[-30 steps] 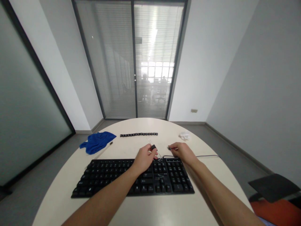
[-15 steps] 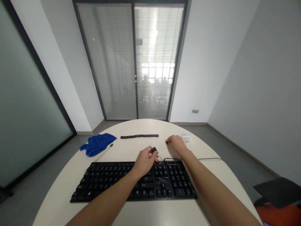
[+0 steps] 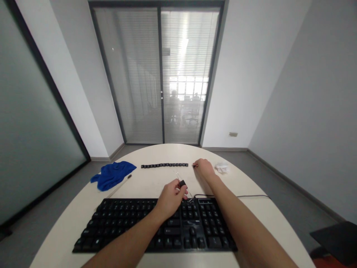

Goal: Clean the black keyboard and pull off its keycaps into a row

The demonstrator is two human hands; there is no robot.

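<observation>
My left hand (image 3: 170,197), above the top edge of the black keyboard (image 3: 131,214), is closed around a keycap puller (image 3: 182,183) with a black handle and thin wire ends. Farther out, my right hand (image 3: 205,169) pinches a small black keycap (image 3: 194,165) low over the table. That keycap is just off the right end of a straight row of black keycaps (image 3: 164,165), with a narrow gap between. Part of the keyboard is covered by my forearms.
A crumpled blue cloth (image 3: 113,175) lies on the left of the round table (image 3: 156,150), beside a thin brush (image 3: 122,183). White crumpled tissue (image 3: 222,167) is right of my right hand. The keyboard cable (image 3: 251,195) runs rightward. A dark chair (image 3: 336,240) stands at lower right.
My right hand has moved left with the keycap, closer to the row's end. My left hand still grips the keycap puller. The view has shifted slightly.
</observation>
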